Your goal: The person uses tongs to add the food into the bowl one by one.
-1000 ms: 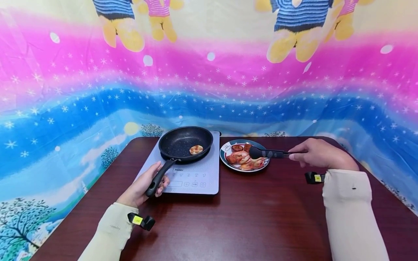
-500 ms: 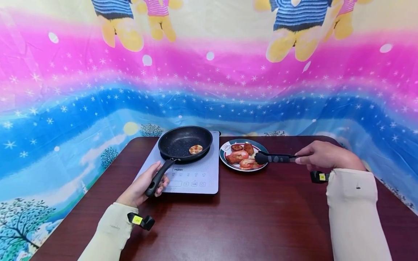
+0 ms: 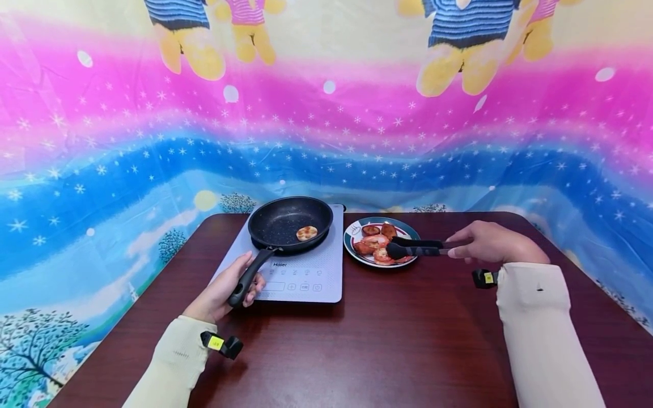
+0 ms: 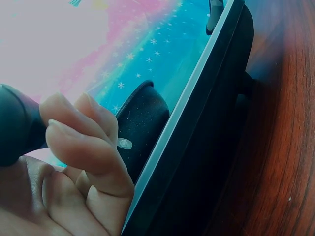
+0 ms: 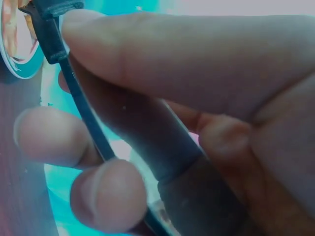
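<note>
My left hand grips the black handle of a frying pan, its fingers curled round it in the left wrist view. The pan sits on a white induction cooktop. One round, browned slice lies in the pan near its right side. With my right hand I hold black tongs, thumb and fingers on the two arms. The tongs' tips spread apart over the right part of a plate. Several pieces of food lie there, among them reddish shrimp-like pieces and a browned piece.
A dark wooden table carries the cooktop and the plate side by side near its back edge. Behind hangs a patterned cloth backdrop, close to the table's far edge.
The tongs pulled back to the right from the plate's food, then moved left over it again with their tips wider apart. My left hand and the pan stay put.
</note>
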A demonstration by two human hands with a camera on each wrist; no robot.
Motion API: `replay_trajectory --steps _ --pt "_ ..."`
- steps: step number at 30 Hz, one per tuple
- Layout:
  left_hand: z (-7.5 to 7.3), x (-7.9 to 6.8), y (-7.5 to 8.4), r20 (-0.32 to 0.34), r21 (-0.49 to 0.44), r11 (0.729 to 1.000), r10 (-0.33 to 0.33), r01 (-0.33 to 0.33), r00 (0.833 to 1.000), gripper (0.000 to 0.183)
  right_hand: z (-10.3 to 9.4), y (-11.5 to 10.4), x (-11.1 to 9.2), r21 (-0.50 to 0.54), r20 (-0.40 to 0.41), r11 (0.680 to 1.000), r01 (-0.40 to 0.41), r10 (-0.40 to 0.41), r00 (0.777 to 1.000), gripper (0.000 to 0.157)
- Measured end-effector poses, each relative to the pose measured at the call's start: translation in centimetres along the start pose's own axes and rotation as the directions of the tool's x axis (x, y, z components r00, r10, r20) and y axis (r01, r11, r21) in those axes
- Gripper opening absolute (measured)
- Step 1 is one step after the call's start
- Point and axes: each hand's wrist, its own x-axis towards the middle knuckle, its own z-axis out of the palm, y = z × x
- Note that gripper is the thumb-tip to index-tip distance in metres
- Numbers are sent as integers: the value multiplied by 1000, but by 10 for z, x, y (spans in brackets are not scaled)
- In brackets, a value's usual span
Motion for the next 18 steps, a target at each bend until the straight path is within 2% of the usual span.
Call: replay_trajectory --steps 9,18 --pt "0 1 0 -4 11 1000 -5 5 1000 67 6 2 9 32 12 999 -30 30 999 46" --pt "2 0 0 -3 16 1000 -2 2 1000 60 5 -1 7 -36 -25 999 15 -16 1000 42"
